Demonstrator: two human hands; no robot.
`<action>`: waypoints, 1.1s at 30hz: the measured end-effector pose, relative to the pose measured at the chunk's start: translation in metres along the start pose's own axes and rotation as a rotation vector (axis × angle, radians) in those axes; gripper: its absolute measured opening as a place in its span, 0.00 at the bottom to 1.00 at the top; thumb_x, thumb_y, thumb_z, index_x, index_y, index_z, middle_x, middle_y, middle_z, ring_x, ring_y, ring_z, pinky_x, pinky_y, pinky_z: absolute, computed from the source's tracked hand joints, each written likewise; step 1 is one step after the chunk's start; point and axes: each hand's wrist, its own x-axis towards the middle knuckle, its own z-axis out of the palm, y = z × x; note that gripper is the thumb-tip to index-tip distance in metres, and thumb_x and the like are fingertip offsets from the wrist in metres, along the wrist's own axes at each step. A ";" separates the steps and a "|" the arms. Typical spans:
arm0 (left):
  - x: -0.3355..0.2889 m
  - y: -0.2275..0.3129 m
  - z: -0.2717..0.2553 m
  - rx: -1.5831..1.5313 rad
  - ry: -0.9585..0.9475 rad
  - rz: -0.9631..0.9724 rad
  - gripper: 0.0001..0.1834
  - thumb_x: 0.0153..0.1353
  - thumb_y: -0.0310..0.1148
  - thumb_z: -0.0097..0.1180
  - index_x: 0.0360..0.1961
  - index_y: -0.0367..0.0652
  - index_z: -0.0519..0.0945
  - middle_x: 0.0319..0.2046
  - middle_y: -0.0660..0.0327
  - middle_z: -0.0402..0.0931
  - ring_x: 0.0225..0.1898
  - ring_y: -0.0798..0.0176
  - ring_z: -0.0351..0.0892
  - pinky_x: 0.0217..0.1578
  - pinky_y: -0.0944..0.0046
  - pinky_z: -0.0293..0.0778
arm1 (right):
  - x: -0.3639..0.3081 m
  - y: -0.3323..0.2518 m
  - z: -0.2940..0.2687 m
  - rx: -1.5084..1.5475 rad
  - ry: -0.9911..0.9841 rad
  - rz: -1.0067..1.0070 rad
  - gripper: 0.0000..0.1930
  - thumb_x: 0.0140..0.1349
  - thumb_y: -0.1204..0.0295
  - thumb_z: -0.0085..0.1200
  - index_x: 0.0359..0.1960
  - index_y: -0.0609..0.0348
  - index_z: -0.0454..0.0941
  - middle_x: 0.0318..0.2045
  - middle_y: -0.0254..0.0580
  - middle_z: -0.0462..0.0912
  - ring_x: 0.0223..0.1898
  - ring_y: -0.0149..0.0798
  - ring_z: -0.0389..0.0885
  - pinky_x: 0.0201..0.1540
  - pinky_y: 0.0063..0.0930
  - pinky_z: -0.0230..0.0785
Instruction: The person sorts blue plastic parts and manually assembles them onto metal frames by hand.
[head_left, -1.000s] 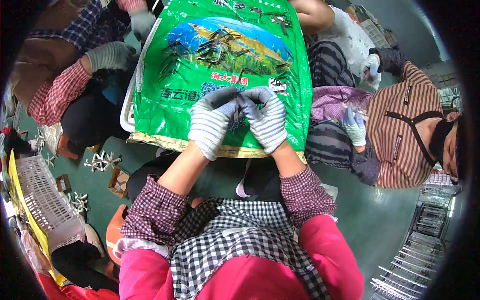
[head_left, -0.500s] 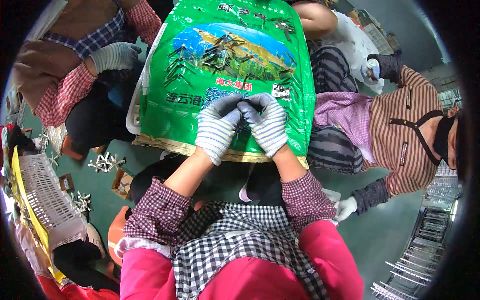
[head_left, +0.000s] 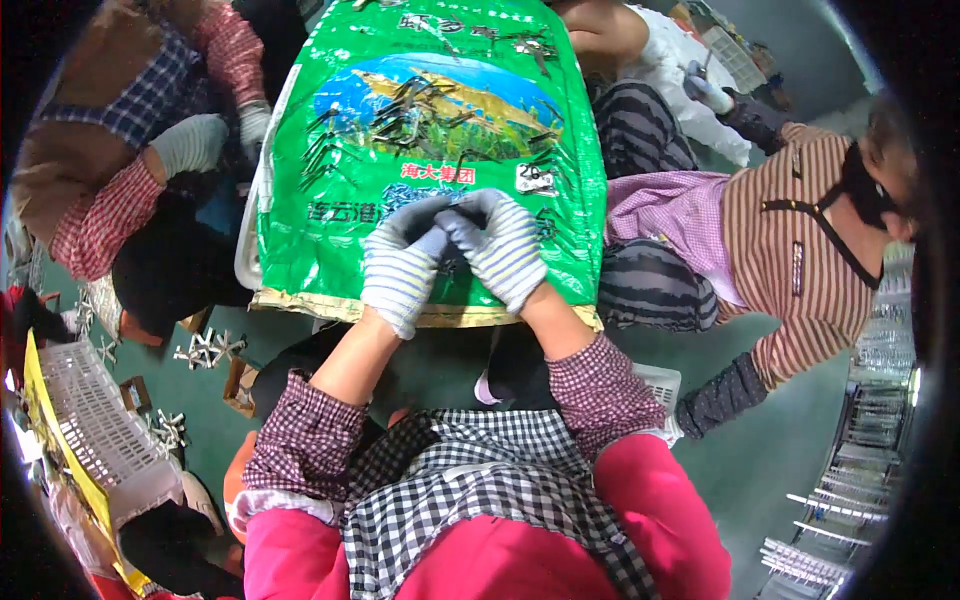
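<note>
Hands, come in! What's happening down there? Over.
Left hand, right hand: together over green bag. Dark strips lying on it. Fingers hide anything held.

White slotted plastic crate off left, plus a little brown box and silvery spiky bits on the green floor. Striped-top coworker over on the right.

Green sack, thin dark pieces, possibly metal, on top
</note>
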 end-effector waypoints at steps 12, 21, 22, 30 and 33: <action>-0.001 0.013 0.005 0.060 0.020 -0.008 0.16 0.52 0.22 0.57 0.45 0.34 0.77 0.37 0.58 0.78 0.37 0.69 0.76 0.40 0.70 0.73 | 0.000 0.010 -0.003 0.319 -0.031 0.001 0.06 0.51 0.78 0.59 0.31 0.61 0.76 0.27 0.38 0.80 0.30 0.27 0.75 0.36 0.24 0.70; -0.005 0.012 0.001 0.039 0.007 0.073 0.15 0.52 0.21 0.55 0.44 0.35 0.77 0.35 0.61 0.78 0.35 0.72 0.74 0.38 0.72 0.72 | -0.001 -0.004 -0.001 0.356 -0.036 0.036 0.08 0.51 0.77 0.61 0.31 0.63 0.75 0.27 0.38 0.80 0.30 0.26 0.75 0.36 0.22 0.70; -0.006 0.015 0.001 0.046 0.001 0.076 0.15 0.53 0.21 0.55 0.44 0.36 0.77 0.35 0.62 0.77 0.35 0.72 0.74 0.38 0.72 0.72 | 0.000 -0.005 -0.002 0.275 -0.036 0.001 0.08 0.51 0.74 0.62 0.29 0.63 0.76 0.27 0.38 0.80 0.29 0.26 0.75 0.35 0.22 0.69; -0.011 0.020 0.004 0.060 -0.055 0.099 0.19 0.53 0.21 0.53 0.48 0.35 0.75 0.37 0.62 0.76 0.34 0.72 0.74 0.37 0.73 0.72 | -0.006 -0.008 -0.002 0.323 0.004 -0.064 0.10 0.51 0.72 0.63 0.27 0.63 0.75 0.24 0.36 0.78 0.27 0.25 0.73 0.32 0.21 0.68; -0.013 0.017 0.004 0.053 -0.075 0.086 0.19 0.53 0.21 0.52 0.49 0.36 0.74 0.37 0.62 0.76 0.35 0.71 0.74 0.38 0.72 0.72 | -0.010 -0.013 -0.004 0.386 -0.001 -0.009 0.10 0.52 0.71 0.62 0.27 0.63 0.74 0.23 0.36 0.78 0.26 0.25 0.74 0.30 0.22 0.69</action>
